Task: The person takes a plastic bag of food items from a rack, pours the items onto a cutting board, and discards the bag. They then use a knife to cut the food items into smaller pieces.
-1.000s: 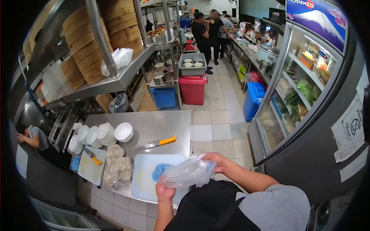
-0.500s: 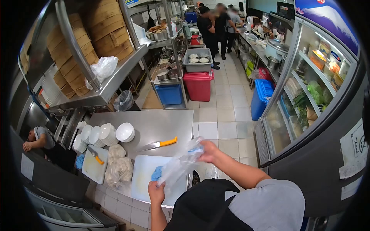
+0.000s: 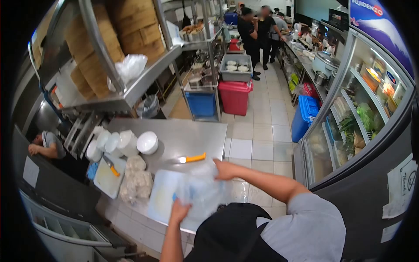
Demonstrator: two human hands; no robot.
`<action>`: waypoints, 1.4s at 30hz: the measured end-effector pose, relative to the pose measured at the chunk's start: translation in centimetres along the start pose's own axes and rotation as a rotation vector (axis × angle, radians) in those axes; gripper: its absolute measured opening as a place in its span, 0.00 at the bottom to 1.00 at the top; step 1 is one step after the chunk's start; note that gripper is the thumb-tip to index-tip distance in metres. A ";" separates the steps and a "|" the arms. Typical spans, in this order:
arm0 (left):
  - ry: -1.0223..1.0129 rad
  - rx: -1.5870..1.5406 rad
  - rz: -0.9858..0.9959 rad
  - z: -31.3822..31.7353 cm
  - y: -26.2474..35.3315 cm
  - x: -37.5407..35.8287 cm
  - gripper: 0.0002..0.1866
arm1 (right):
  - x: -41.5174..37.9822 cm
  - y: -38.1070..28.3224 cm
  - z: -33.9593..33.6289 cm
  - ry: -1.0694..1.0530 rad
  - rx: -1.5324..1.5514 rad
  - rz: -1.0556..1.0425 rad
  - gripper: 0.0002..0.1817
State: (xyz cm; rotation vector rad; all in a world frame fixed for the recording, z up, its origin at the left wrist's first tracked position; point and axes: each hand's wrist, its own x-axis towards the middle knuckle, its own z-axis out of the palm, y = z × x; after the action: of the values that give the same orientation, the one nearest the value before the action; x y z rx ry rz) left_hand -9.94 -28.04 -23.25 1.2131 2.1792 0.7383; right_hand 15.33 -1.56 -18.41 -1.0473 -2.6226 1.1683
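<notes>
A clear plastic bag (image 3: 205,187) is stretched between my hands over the white cutting board (image 3: 161,196). My left hand (image 3: 179,210) is closed on its lower left edge. At its upper right edge, my right hand (image 3: 223,169) grips the plastic. Through the bag a blue patch shows faintly. Beyond the board lies a knife with a yellow handle (image 3: 195,157). Bags of pale, lumpy pieces (image 3: 136,185) rest just left of the board.
Stacked white bowls (image 3: 147,143) stand on the steel table (image 3: 174,129). A smaller board (image 3: 104,181) holds another yellow-handled knife. Steamer baskets (image 3: 96,48) fill the upper left shelf. A glass-door fridge (image 3: 345,118) is at right. Several people stand in the background; another person (image 3: 50,148) leans at left.
The bag has spread wider and hangs lower over the board. My right hand has moved left, and my left hand has risen slightly. The view has shifted, so the surroundings appear further right.
</notes>
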 end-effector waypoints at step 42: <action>0.091 -0.957 -0.007 -6.4 2.0 -4.6 0.13 | -8.0 4.8 -2.0 -0.017 0.299 0.108 0.18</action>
State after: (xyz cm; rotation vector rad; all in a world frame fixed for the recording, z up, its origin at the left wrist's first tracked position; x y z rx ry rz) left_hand -11.05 -32.44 -16.52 0.6571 1.5197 1.5943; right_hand 24.81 -2.96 -18.76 -1.1294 -2.3280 1.5388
